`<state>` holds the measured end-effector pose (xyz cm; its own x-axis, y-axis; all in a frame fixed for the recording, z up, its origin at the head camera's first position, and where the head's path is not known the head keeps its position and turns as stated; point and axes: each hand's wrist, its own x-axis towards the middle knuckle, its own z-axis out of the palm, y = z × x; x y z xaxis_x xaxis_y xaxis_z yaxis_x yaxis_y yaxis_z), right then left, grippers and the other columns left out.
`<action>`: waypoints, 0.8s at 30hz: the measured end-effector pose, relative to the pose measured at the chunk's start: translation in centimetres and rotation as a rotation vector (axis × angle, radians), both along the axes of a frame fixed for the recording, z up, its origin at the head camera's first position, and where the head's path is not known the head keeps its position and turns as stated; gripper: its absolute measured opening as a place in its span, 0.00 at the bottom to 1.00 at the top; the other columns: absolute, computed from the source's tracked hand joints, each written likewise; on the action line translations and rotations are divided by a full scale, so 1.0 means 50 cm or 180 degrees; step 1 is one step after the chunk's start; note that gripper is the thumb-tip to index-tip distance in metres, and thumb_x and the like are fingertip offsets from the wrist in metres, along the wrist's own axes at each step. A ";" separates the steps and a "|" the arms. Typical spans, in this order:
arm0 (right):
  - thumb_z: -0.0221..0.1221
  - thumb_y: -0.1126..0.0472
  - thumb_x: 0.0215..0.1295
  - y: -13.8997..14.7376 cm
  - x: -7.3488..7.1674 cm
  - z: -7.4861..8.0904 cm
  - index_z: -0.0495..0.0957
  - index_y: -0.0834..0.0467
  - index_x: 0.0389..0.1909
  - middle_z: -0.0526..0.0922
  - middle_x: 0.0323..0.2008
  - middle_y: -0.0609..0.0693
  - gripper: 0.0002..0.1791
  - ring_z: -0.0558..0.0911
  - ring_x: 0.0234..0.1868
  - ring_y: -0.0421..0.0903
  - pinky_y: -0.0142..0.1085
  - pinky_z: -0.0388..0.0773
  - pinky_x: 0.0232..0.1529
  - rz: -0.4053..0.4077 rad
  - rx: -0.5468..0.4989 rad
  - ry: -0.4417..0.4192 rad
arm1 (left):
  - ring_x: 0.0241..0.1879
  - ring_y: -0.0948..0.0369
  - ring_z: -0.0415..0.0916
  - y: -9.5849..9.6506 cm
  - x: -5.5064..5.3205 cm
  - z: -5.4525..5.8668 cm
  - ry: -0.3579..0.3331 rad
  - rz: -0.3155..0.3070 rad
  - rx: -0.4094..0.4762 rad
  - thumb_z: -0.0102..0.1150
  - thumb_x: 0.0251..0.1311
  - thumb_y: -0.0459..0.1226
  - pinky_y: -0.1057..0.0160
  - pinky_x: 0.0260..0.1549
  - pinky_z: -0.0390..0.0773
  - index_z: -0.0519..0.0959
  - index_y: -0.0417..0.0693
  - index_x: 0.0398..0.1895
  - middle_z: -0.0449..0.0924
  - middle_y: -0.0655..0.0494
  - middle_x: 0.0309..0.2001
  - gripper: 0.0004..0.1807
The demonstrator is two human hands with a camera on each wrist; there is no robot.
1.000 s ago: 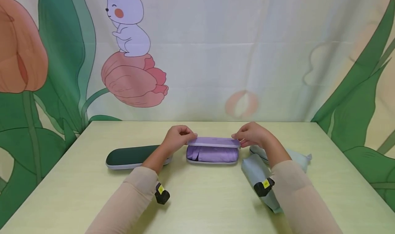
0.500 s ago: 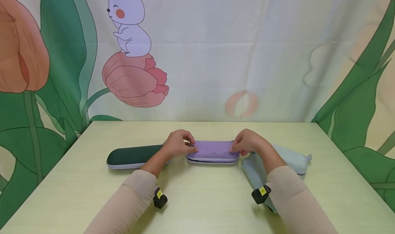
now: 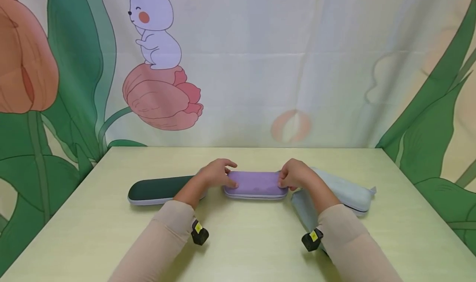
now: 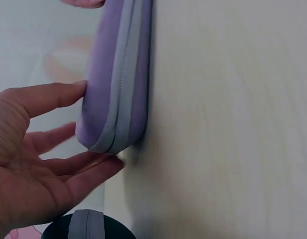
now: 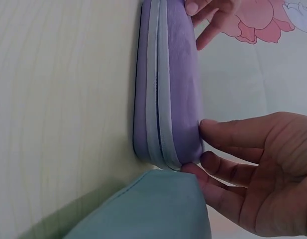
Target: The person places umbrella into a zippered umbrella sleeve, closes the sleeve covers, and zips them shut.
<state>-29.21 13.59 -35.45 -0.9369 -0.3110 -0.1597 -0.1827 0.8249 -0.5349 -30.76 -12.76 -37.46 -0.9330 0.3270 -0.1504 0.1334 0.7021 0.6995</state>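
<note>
A purple pencil case [image 3: 257, 182] with a pale zipper band lies on the table between my hands, its lid down. The left wrist view shows the zipper [image 4: 124, 79] along its side. My left hand [image 3: 216, 173] rests its thumb on the lid's left end, the index finger stretched out behind the case and other fingers near that end. At the opposite end, my right hand [image 3: 295, 174] holds the corner with its thumb on the lid and curled fingers against the end, as the right wrist view shows.
A dark green case [image 3: 160, 189] with a pale band lies left, partly behind my left forearm. Two pale blue-grey pouches, one farther back [image 3: 343, 189] and one nearer [image 3: 305, 209], lie right, partly covered by my right arm. A printed curtain [image 3: 241, 87] hangs behind the table.
The purple pencil case's lid has come down from raised to flat, hiding the inside. Both hands have lowered with it, and the left index finger has straightened away from the lid.
</note>
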 end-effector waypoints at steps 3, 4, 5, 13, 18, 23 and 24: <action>0.66 0.67 0.58 0.002 0.004 0.001 0.80 0.59 0.19 0.76 0.17 0.45 0.09 0.78 0.21 0.45 0.32 0.74 0.26 0.0035 -0.0004 0.0014 | 0.52 0.53 0.76 0.004 -0.011 0.007 -0.0437 -0.0026 -0.0006 0.71 0.53 0.35 0.55 0.51 0.77 0.69 0.42 0.67 0.71 0.40 0.62 0.37; 0.66 0.67 0.58 0.003 0.005 0.002 0.80 0.58 0.19 0.75 0.16 0.45 0.09 0.77 0.20 0.45 0.32 0.73 0.25 0.0045 -0.0015 0.0008 | 0.50 0.54 0.76 0.006 -0.014 0.008 -0.0547 -0.0028 0.0004 0.70 0.53 0.34 0.56 0.49 0.79 0.68 0.42 0.68 0.70 0.40 0.63 0.37; 0.66 0.67 0.58 0.004 0.007 0.003 0.80 0.58 0.19 0.75 0.16 0.45 0.09 0.77 0.20 0.44 0.32 0.73 0.26 0.0062 -0.0024 -0.0001 | 0.50 0.54 0.76 0.008 -0.015 0.010 -0.0608 -0.0041 0.0004 0.70 0.52 0.33 0.56 0.48 0.79 0.68 0.42 0.68 0.69 0.41 0.63 0.37; 0.66 0.68 0.56 0.021 0.025 0.036 0.81 0.61 0.22 0.75 0.17 0.49 0.06 0.76 0.23 0.45 0.36 0.78 0.26 0.0157 -0.0171 -0.0084 | 0.45 0.55 0.75 0.017 -0.008 0.006 -0.0399 -0.0195 -0.0145 0.76 0.38 0.32 0.58 0.40 0.79 0.76 0.42 0.57 0.76 0.48 0.50 0.36; 0.64 0.67 0.59 0.030 0.031 0.064 0.83 0.63 0.27 0.75 0.20 0.51 0.04 0.75 0.24 0.46 0.39 0.81 0.29 0.0124 -0.0277 -0.0090 | 0.45 0.53 0.75 0.013 0.003 0.003 -0.0358 -0.0137 -0.0011 0.79 0.33 0.31 0.57 0.43 0.77 0.76 0.45 0.53 0.77 0.50 0.46 0.36; 0.64 0.66 0.60 0.035 0.036 0.080 0.83 0.63 0.29 0.75 0.19 0.51 0.03 0.74 0.22 0.45 0.43 0.82 0.30 0.0144 -0.0334 -0.0002 | 0.45 0.52 0.75 0.010 0.007 -0.004 -0.0434 -0.0135 0.0392 0.80 0.31 0.29 0.55 0.46 0.77 0.76 0.45 0.50 0.77 0.48 0.46 0.36; 0.64 0.66 0.61 0.036 0.037 0.081 0.83 0.63 0.29 0.76 0.20 0.51 0.03 0.74 0.22 0.44 0.43 0.82 0.30 0.0142 -0.0357 0.0004 | 0.46 0.52 0.75 0.009 0.007 -0.007 -0.0455 -0.0131 0.0512 0.79 0.31 0.28 0.54 0.46 0.77 0.76 0.44 0.51 0.77 0.48 0.46 0.35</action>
<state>-27.36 15.39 -31.39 -0.9219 -0.3682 -0.1203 -0.2186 0.7510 -0.6231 -30.42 -12.31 -37.83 -0.8912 0.3950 -0.2229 0.0511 0.5758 0.8160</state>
